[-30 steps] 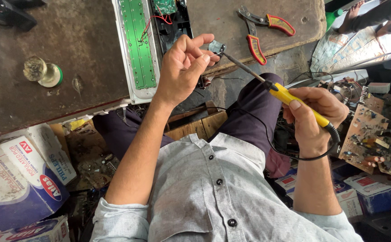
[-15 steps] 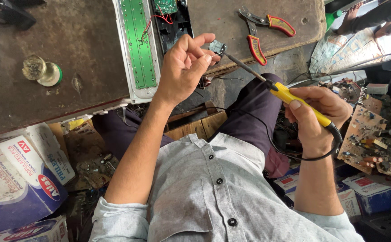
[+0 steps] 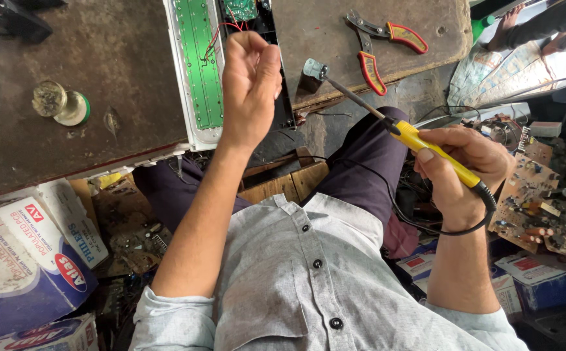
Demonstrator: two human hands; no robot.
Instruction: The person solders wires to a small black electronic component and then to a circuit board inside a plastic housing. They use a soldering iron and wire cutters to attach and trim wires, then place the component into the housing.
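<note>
Head view: right hand (image 3: 455,170) grips a yellow-handled soldering iron (image 3: 419,144) over the lap.
Its tip touches a small grey part (image 3: 311,69) at the brown table (image 3: 68,97) edge, just beside the loosely closed, empty left hand (image 3: 250,88).

Head camera, looking down, close overhead

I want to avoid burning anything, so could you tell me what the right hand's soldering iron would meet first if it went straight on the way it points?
From the right hand, the soldering iron points up-left. First in line is the small grey part at the workbench edge; its tip looks at or touching it, though depth is unclear.
</note>
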